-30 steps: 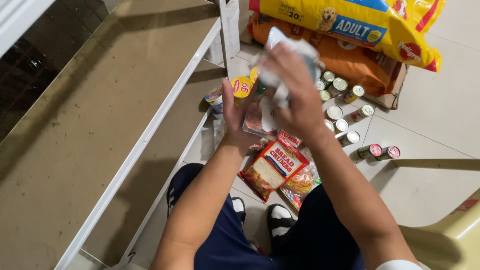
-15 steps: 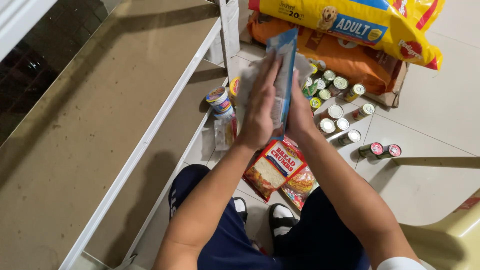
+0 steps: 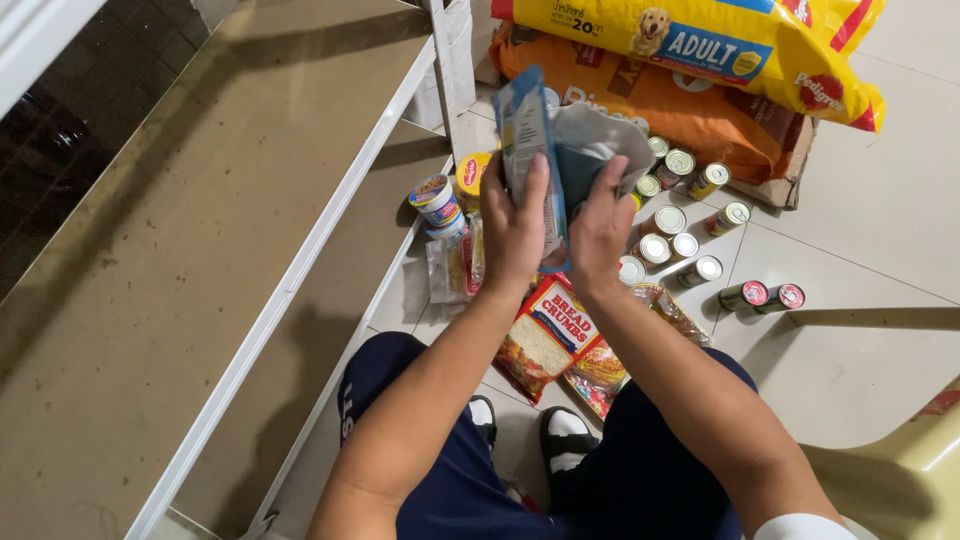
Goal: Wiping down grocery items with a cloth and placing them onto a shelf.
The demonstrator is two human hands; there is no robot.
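Observation:
Both my hands are raised in front of me over the floor. My left hand (image 3: 512,225) grips a flat light-blue packet (image 3: 524,130) held edge-on and upright. My right hand (image 3: 598,225) holds a grey-white pouch (image 3: 600,145) pressed against the blue packet's right side. Below the hands, on the tiled floor, lie a red and orange bag of crumbs (image 3: 545,335) and a clear bag of snacks (image 3: 610,365). Several small tins (image 3: 668,235) stand just beyond my right hand.
A white-framed shelf unit with brown boards (image 3: 200,260) fills the left. A cup of noodles (image 3: 436,200) stands by its lower shelf. Two big pet food sacks, yellow (image 3: 700,45) and orange (image 3: 690,105), lie at the top. Two red-topped cans (image 3: 765,295) lie right, near a beige chair (image 3: 900,470).
My hands have turned the packets from a bunched hold to upright and edge-on, and have come slightly lower and apart, the left on the blue packet, the right on the grey pouch.

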